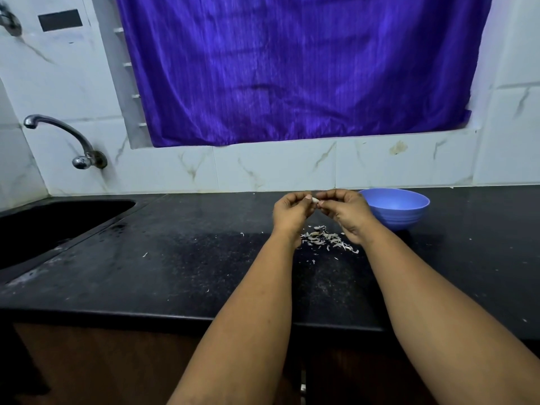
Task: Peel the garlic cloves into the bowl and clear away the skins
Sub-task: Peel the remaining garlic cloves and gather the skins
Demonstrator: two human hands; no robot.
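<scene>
A small white garlic clove (315,200) is held up above the black counter, pinched between both hands. My left hand (292,211) grips it from the left and my right hand (346,210) pinches it from the right, fingers curled. Below the hands lies a heap of pale garlic skins (327,239) on the counter. A blue bowl (409,211) stands just right of my right hand; its inside is hidden from this angle.
The black counter (175,258) carries scattered skin flakes. A dark sink (52,226) is sunk in at the left under a chrome tap (64,135). White tiles and a purple curtain (292,68) back the counter. The counter's front edge runs under my forearms.
</scene>
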